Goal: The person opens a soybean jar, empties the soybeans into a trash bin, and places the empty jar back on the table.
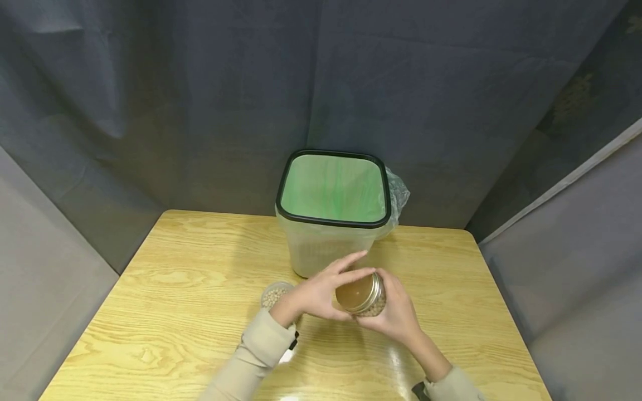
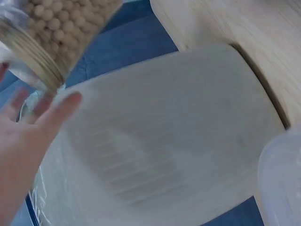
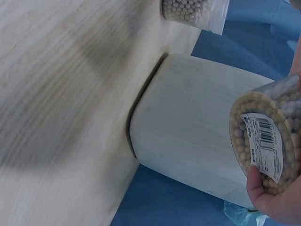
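Note:
My right hand point(image 1: 397, 309) grips a clear jar point(image 1: 376, 305) full of beige balls, its thumb against the bottom beside a white barcode label point(image 3: 265, 146). The jar is tilted, its metallic screw lid point(image 1: 355, 292) facing left. Around that lid my left hand point(image 1: 321, 292) spreads its fingers and thumb, mostly straight; in the left wrist view the fingers point(image 2: 63, 110) lie blurred at the lid's edge. A second clear container point(image 3: 190, 12) of similar balls stands on the table, partly covered by my left wrist in the head view.
A translucent bin point(image 1: 321, 245) with a black rim and a green-looking inside stands at the table's back edge, just behind my hands. Thin clear plastic point(image 1: 398, 192) hangs out on its right. Dark curtains point(image 1: 225, 111) rise behind the wooden table point(image 1: 190, 312).

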Available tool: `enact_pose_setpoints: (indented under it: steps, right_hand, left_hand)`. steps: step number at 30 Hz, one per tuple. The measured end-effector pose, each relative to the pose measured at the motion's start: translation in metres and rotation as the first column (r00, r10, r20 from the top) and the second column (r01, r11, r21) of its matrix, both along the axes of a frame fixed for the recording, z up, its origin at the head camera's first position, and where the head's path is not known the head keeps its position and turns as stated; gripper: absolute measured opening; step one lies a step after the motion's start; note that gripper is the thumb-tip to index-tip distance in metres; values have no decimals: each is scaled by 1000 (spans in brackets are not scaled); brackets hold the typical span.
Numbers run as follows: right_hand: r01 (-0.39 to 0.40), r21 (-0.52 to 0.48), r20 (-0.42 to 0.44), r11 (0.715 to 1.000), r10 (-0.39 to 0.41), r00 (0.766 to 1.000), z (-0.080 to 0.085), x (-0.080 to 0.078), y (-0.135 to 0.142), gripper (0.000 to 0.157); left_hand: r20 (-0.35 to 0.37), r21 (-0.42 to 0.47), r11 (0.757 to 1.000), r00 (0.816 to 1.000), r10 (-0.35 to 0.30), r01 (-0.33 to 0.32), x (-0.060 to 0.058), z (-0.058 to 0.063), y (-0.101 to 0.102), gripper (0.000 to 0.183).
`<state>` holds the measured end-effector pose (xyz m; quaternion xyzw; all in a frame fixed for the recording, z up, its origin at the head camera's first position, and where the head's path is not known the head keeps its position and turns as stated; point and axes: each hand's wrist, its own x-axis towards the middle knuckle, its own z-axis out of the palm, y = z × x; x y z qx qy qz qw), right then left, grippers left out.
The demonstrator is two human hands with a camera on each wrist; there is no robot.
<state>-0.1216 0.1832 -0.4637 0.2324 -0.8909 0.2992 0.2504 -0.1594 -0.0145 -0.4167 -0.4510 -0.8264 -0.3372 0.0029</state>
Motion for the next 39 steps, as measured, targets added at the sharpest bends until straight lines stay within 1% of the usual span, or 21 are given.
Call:
enact_pose_setpoints:
  steps: [1, 2, 3, 5, 7, 9, 10, 11, 13, 15, 17, 19, 22, 24, 25, 28, 29, 34, 35, 37, 39]
  right_hand:
    - [-6, 2, -1, 1000, 6, 1000, 0, 0, 1, 95]
    - [-9, 11, 1, 1000, 9, 1000, 0, 0, 1, 95]
    - [-14, 18, 6, 1000, 14, 1000, 1, 0, 1, 95]
    - [-17, 32, 20, 999, 16, 1000, 1, 0, 2, 94]
    - [-17, 40, 33, 999, 16, 999, 0, 1, 1, 94]
    - [-9, 38, 37, 999, 8, 999, -1, 2, 0, 92]
    - [-3, 33, 35, 999, 2, 999, -1, 3, 0, 92]
    - [5, 29, 32, 1000, -6, 999, -2, 3, -1, 92]
    - [22, 23, 25, 999, -23, 999, -2, 3, -2, 91]
    - [38, 14, 19, 999, -38, 999, -3, 3, -3, 91]
    - [45, 3, 17, 999, -45, 999, -3, 3, -2, 92]
    - [42, -14, 24, 999, -42, 999, -4, 3, -1, 92]
    - [18, -58, 47, 998, -15, 999, -3, 2, 1, 91]
    - [5, -93, 62, 996, 0, 998, -2, 2, 2, 91]
    - [-2, -115, 71, 993, 10, 997, -2, 2, 3, 91]
    - [-6, -163, 90, 987, 21, 996, 1, 3, 6, 92]
    - [-6, -174, 96, 985, 23, 995, 2, 3, 7, 93]
    - [-1, -217, 111, 976, 26, 994, 6, 4, 15, 96]
    - [0, -224, 108, 975, 25, 994, 7, 4, 16, 96]
    - [5, -237, 103, 972, 20, 994, 8, 4, 19, 95]
    - [12, -243, 94, 970, 11, 996, 10, 5, 22, 95]
  left_hand:
    - [-9, 17, 998, 998, -60, 60, -2, 0, -1, 90]
    - [-29, 31, 995, 995, -98, 99, -3, -1, -2, 89]
    - [-55, 40, 993, 992, -113, 115, -4, -1, -2, 87]
    - [-87, 67, 993, 992, -93, 99, -5, -3, -2, 84]
    - [-85, 83, 996, 996, -23, 30, -4, -5, 0, 83]
    - [-53, 81, 994, 996, 76, -72, -2, -7, 2, 82]
    - [-25, 76, 988, 991, 133, -131, 0, -8, 3, 80]
    - [4, 61, 979, 981, 194, -194, 1, -9, 5, 76]
    - [65, 18, 952, 951, 304, -305, 4, -10, 9, 71]
    - [136, -11, 929, 920, 368, -370, 6, -9, 12, 66]
    - [185, -28, 915, 898, 400, -402, 7, -8, 13, 64]
    - [222, -10, 918, 894, 388, -396, 6, -8, 12, 63]
    - [240, 56, 926, 906, 350, -373, 4, -7, 7, 62]
    - [254, 113, 925, 910, 327, -363, 3, -7, 2, 61]
    - [255, 132, 920, 910, 328, -369, 2, -8, -1, 61]
    - [287, 162, 902, 894, 345, -400, 1, -12, -9, 60]
    - [304, 160, 896, 885, 353, -413, 2, -15, -11, 60]
    - [368, 109, 879, 841, 397, -464, 5, -35, -19, 68]
    - [373, 98, 878, 835, 405, -469, 6, -39, -19, 70]
    - [375, 87, 875, 830, 414, -476, 7, -46, -18, 73]
    - [364, 86, 873, 831, 422, -481, 9, -53, -15, 74]
